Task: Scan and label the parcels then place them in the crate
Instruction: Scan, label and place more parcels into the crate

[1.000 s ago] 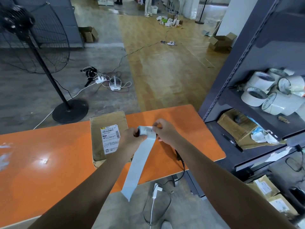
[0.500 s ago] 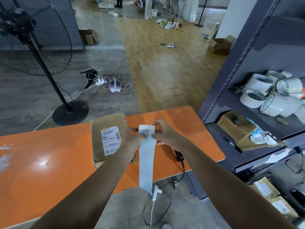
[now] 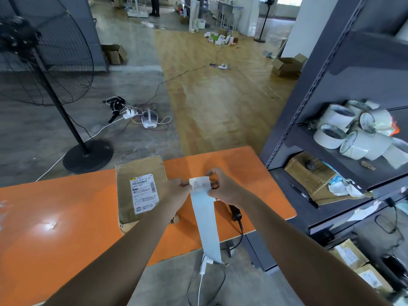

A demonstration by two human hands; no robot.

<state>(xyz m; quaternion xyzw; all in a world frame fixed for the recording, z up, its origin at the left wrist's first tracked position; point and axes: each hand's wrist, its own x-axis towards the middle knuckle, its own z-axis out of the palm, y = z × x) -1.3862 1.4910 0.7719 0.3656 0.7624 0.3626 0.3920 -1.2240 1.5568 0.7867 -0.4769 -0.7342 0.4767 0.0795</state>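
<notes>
We pinch the top of the label strip [image 3: 204, 208] with both hands. Our left hand [image 3: 178, 191] nips its left edge, and our right hand [image 3: 223, 187] curls thumb and fingers on its right edge. The rest hangs limp past the near edge of the table [image 3: 66, 217]. We judge it thin, light and quick to curl or tear, so corners are the safest hold. The parcel [image 3: 141, 191] lies flat just left of our hands. It looks like stiff cardboard, best lifted by its sides.

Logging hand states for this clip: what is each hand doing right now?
Left hand: pinches the top left edge of the label strip.
Right hand: pinches its top right edge.
</notes>
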